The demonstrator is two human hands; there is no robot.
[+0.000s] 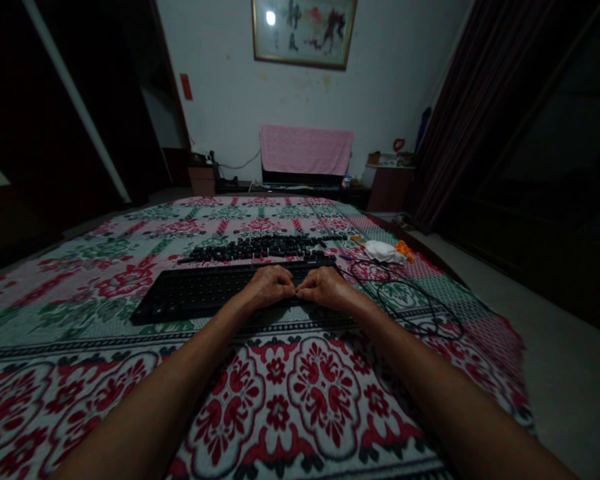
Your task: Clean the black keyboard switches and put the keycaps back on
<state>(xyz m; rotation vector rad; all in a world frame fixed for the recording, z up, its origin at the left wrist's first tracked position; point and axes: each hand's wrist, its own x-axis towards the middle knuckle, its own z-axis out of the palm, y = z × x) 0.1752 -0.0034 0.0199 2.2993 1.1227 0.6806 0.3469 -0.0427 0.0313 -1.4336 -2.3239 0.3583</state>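
A black keyboard (195, 293) lies on a red, white and green patterned bedspread (290, 393). My left hand (269, 285) and my right hand (325, 287) meet over its near edge, fingers curled and fingertips pinched together. What they pinch is too small and dark to make out. Behind the keyboard, rows of loose black keycaps (260, 248) lie on the cloth. The keyboard's black cable (410, 300) loops off to the right.
A white crumpled cloth (384, 251) and a small orange item (405, 249) lie at the bed's right edge. Bare floor (545, 347) runs along the right. A stand with a pink cover (306, 150) sits against the far wall.
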